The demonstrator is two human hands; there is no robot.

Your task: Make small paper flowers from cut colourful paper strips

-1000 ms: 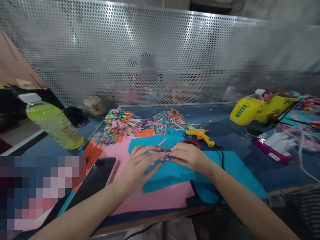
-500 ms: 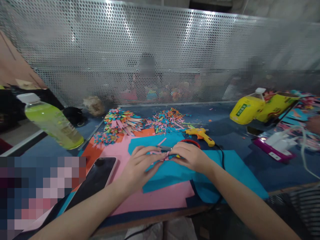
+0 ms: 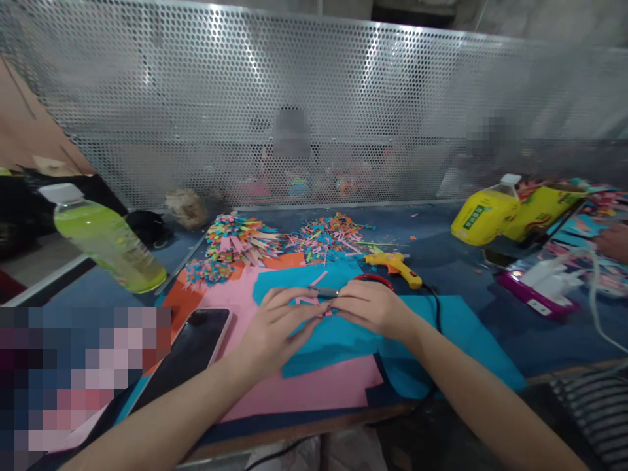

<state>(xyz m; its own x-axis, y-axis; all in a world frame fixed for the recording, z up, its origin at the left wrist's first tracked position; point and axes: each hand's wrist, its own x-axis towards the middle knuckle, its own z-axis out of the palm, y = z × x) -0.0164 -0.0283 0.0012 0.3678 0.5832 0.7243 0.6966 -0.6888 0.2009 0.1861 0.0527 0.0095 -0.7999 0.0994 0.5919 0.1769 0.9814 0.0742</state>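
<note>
My left hand (image 3: 277,324) and my right hand (image 3: 370,306) meet over a teal paper sheet (image 3: 343,337) lying on a pink sheet (image 3: 314,386). Their fingertips pinch a small bundle of pink paper strips (image 3: 318,305) between them. Scissors with red handles (image 3: 360,282) lie just behind my right hand, blades pointing left. A yellow glue gun (image 3: 395,265) rests behind them, its black cord running off to the right.
Heaps of coloured paper fringe (image 3: 240,239) and scraps (image 3: 326,235) lie at the back. A green bottle (image 3: 105,239) lies tipped at left, a phone (image 3: 189,356) near the front edge, yellow bottles (image 3: 485,212) at right. A perforated metal screen (image 3: 314,111) closes the back. Another person's hand (image 3: 613,242) shows far right.
My fingers have worked the pink strips slightly, hands staying in place. Another person's hand has come into view at the far right.
</note>
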